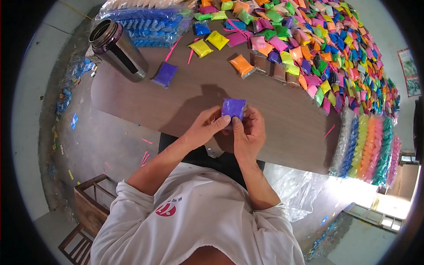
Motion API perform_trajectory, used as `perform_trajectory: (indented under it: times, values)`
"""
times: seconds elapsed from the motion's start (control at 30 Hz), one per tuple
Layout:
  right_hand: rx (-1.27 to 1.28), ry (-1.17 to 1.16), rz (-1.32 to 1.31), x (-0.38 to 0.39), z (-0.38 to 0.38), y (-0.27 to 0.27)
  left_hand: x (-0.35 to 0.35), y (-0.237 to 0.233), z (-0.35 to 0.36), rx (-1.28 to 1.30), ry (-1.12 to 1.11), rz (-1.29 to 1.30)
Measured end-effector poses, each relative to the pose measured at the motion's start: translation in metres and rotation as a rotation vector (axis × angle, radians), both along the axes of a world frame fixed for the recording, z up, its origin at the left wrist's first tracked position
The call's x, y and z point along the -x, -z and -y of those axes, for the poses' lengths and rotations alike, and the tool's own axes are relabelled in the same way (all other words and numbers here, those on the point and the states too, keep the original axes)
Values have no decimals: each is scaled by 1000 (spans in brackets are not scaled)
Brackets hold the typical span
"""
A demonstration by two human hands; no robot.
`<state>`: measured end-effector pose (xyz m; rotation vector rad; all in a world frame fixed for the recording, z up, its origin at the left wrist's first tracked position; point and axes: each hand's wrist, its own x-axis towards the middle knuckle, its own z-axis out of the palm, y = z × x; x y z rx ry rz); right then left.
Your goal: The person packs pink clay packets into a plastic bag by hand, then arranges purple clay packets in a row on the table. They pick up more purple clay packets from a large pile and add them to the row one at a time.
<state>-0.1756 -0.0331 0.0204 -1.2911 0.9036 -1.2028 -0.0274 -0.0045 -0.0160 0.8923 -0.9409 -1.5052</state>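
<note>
A small purple packet [233, 107] is held up over the near part of the brown table [282, 119]. My left hand [206, 127] grips its lower left side, with the thumb pressed on its face. My right hand [249, 132] pinches the lower right edge, thumb in front and fingers curled behind. Parts of the fingers behind the packet are hidden. Farther off lie another purple packet [165, 74], two yellow packets, one of them nearer [201, 48], and an orange packet [241, 66].
A steel flask [118, 51] stands at the table's left end. Bagged blue packets [148, 24] lie behind it. A large heap of coloured packets [318, 39] covers the far right. Long bagged rows [366, 145] hang over the right end. A wooden chair [90, 203] stands at left.
</note>
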Motion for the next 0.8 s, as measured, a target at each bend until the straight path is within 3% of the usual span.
perform_trajectory:
  times: [0.17, 0.27, 0.37, 0.67, 0.8]
  values:
    - [-11, -109, 62, 14, 27, 9, 7, -17, -4, 75, -8, 208]
    - [-326, -367, 83, 19, 39, -19, 9, -15, -4, 123, -3, 269]
    - [-364, -461, -75, 19, 46, -21, 8, -8, -6, 124, -14, 320]
    - [-328, -394, 131, 8, 41, -11, 11, -12, -6, 101, -84, 343]
    - [-338, -401, 18, 13, 44, -14, 11, -7, -7, 109, -50, 413]
